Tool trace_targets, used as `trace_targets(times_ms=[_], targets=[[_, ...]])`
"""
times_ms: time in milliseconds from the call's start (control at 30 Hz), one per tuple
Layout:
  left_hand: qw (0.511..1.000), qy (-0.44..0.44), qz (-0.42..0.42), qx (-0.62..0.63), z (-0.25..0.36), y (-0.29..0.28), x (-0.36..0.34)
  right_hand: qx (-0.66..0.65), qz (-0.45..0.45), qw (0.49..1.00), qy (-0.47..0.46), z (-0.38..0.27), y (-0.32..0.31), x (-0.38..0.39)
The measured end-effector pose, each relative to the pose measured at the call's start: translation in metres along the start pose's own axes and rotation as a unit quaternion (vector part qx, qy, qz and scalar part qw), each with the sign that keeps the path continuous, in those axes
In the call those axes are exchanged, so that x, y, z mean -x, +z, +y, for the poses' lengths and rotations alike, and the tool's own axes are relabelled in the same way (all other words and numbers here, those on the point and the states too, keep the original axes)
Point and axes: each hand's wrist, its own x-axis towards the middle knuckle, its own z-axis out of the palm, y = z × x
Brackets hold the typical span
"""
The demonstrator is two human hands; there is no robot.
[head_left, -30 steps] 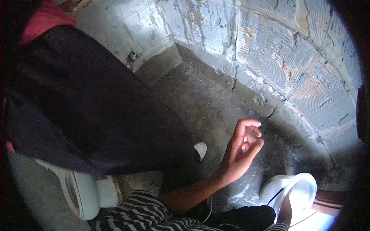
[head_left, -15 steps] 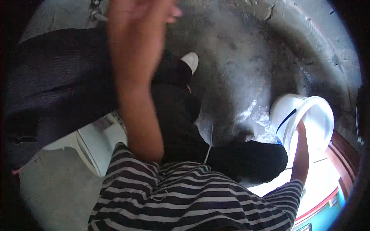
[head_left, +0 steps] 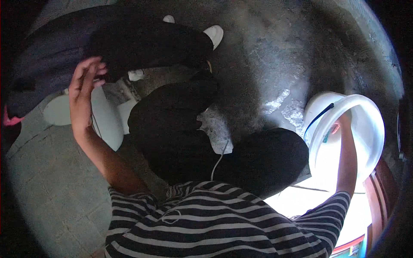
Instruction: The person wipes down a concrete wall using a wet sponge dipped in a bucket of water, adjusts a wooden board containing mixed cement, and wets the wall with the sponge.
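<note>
My left hand (head_left: 86, 79) is raised at the left with its fingers apart and nothing in it. It is near a white, smooth, rounded object (head_left: 107, 122). At the right, a white bucket (head_left: 374, 124) is tipped, its mouth turned toward me, with a dark handle (head_left: 319, 117) at its side. My right hand (head_left: 341, 124) reaches inside the bucket. Its fingers look curled, and a small green bit (head_left: 325, 138) shows beside the fingertips. What they hold is partly hidden by the hand and the glare.
Another person's dark-clothed legs (head_left: 142, 38) with white shoes (head_left: 214, 36) cross the upper left. My knees in black trousers (head_left: 271, 163) lie between my hands. Wet, shiny floor (head_left: 275, 103) is left of the bucket. A reddish-brown edge (head_left: 378, 193) stands at the lower right.
My left hand has swung from the upper middle down to the left. The bucket's mouth has turned more toward me, with my right hand still inside. The other person's legs show farther up.
</note>
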Motion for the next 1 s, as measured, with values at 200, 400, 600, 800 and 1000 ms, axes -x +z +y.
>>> trace_targets(times_ms=[200, 400, 600, 800, 1000], targets=[[0.989, -0.024, 0.138, -0.048, -0.044, -0.015, 0.002, 0.002, -0.012, 1.000, -0.029, -0.012, -0.005, -0.006], [0.995, 0.014, -0.101, 0.014, -0.022, 0.000, 0.031, 0.006, -0.048, 0.998, -0.031, -0.022, 0.018, -0.004], [0.976, 0.122, -0.181, -0.002, -0.015, 0.022, -0.002, 0.009, -0.072, 0.997, 0.020, -0.013, 0.014, 0.034], [0.882, 0.346, -0.318, -0.042, 0.020, 0.031, -0.045, 0.043, -0.063, 0.997, 0.026, 0.002, 0.009, 0.056], [0.785, 0.467, -0.403, 0.059, 0.045, 0.047, -0.080, 0.032, 0.061, 0.998, 0.005, -0.001, 0.032, 0.074]])
